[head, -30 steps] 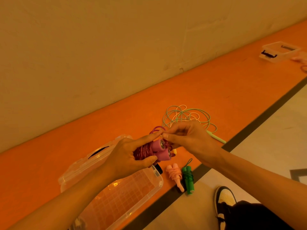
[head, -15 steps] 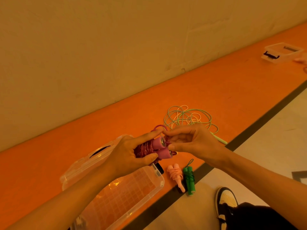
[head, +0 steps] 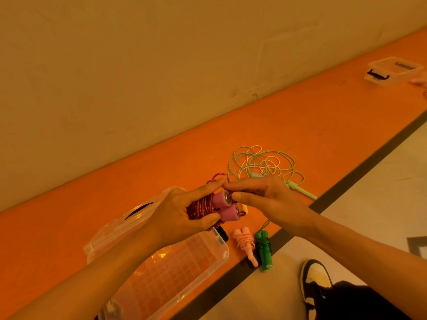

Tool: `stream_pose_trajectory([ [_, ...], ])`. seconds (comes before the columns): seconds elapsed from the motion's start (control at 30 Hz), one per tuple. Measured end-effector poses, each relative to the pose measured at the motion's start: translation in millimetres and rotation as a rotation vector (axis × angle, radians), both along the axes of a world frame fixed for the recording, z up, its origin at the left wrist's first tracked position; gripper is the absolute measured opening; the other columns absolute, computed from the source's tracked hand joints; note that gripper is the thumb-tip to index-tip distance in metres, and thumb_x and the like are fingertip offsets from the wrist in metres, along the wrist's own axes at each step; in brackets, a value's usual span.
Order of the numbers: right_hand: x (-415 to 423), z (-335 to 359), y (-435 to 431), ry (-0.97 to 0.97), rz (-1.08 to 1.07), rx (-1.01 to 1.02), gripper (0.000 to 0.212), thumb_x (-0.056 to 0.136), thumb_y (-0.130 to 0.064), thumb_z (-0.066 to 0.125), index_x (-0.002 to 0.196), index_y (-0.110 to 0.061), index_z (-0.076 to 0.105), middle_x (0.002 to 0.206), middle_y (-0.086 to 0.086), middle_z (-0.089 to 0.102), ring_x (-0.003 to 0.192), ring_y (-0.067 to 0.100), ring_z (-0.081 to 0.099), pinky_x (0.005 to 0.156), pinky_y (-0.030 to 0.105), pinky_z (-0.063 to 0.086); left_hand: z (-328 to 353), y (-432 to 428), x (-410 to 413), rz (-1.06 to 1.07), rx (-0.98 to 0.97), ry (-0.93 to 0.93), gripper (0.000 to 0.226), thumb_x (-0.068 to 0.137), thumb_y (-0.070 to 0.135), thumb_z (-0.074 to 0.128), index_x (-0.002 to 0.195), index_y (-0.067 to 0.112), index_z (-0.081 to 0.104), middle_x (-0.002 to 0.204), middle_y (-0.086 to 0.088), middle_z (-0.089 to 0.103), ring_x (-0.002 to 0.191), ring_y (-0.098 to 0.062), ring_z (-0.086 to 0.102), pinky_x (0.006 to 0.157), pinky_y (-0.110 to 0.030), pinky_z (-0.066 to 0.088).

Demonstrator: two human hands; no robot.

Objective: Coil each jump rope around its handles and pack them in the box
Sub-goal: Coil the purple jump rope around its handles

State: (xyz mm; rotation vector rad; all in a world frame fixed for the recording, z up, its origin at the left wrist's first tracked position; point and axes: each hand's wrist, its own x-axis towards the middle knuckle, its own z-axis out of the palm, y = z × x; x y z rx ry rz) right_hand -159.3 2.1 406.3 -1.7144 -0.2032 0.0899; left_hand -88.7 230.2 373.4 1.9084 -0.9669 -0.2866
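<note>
At lower left on the orange floor (head: 323, 116) lies the first of two boxes, a clear plastic storage box (head: 221, 257) standing open, with its gridded bottom showing through. Its clear lid (head: 120, 225) leans just behind it, towards the wall.

Above the box's far corner, your left hand (head: 180, 215) grips the magenta jump rope (head: 203, 207). The cord is wound round the two thick pink foam handles, which lie side by side. Your fingers (head: 208, 188) are curled over the top and your thumb is clamped underneath. Your right hand (head: 265, 197) meets it from the right, with forefinger and thumb pinched together on the cord at the handle ends.

That makes one rope in hand. Two more lie coiled on the floor just right of the box: a pale pink jump rope (head: 246, 244) and a dark green jump rope (head: 263, 249), side by side and touching.

Beyond your right hand is a loose tangle of thin pale green and cream cord (head: 263, 162), with a slim pale green handle (head: 302, 192) sticking out to the right. You cannot tell whether it is one rope or two.

A black-and-white shoe (head: 315, 280) rests on the pale floor at lower right.

The second clear lidded box (head: 390, 70), with a black latch, sits far off at upper right. Its contents cannot be made out.
</note>
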Motion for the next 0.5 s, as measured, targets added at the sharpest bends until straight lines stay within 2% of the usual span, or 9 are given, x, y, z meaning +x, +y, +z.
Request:
stream_pose_trajectory([
  [0.1, 1.0, 1.5, 1.2, 0.02, 0.005, 0.026, 0.025, 0.088, -0.023, 0.059, 0.111, -0.027, 0.069, 0.112, -0.007, 0.073, 0.108, 0.015, 0.068, 0.085, 0.029, 0.058, -0.8, -0.8, 0.5, -0.001, 0.027, 0.009, 0.067, 0.085, 0.052, 0.067, 0.144, 0.059, 0.035, 0.109, -0.006, 0.071, 0.072, -0.028, 0.073, 0.063, -0.049, 0.061],
  [0.3, 2.1, 1.6, 2.2, 0.092, 0.019, 0.098, 0.025, 0.09, -0.015, 0.058, 0.111, -0.024, 0.068, 0.107, -0.012, 0.075, 0.106, 0.011, 0.069, 0.082, 0.022, 0.055, -2.8, -2.3, 1.7, 0.004, 0.058, 0.022, 0.07, 0.086, 0.052, 0.067, 0.146, 0.057, 0.032, 0.103, -0.006, 0.072, 0.069, -0.027, 0.072, 0.062, -0.051, 0.06],
  [0.37, 4.3, 1.0, 1.1, 0.126, -0.006, 0.14, 0.028, 0.086, -0.019, 0.061, 0.113, -0.023, 0.069, 0.109, -0.005, 0.075, 0.106, 0.014, 0.069, 0.084, 0.025, 0.056, -1.5, -3.4, 2.0, 0.004, 0.046, 0.031, 0.071, 0.085, 0.051, 0.067, 0.146, 0.058, 0.031, 0.098, -0.006, 0.074, 0.068, -0.028, 0.072, 0.062, -0.051, 0.06],
  [0.5, 8.8, 2.9, -4.0, 0.111, -0.012, 0.101, 0.03, 0.085, -0.022, 0.063, 0.114, -0.02, 0.069, 0.11, 0.002, 0.075, 0.106, 0.019, 0.07, 0.088, 0.032, 0.057, 0.3, -4.9, 4.5, 0.002, 0.055, 0.011, 0.071, 0.086, 0.052, 0.066, 0.147, 0.057, 0.031, 0.093, -0.005, 0.074, 0.065, -0.027, 0.071, 0.06, -0.051, 0.059],
])
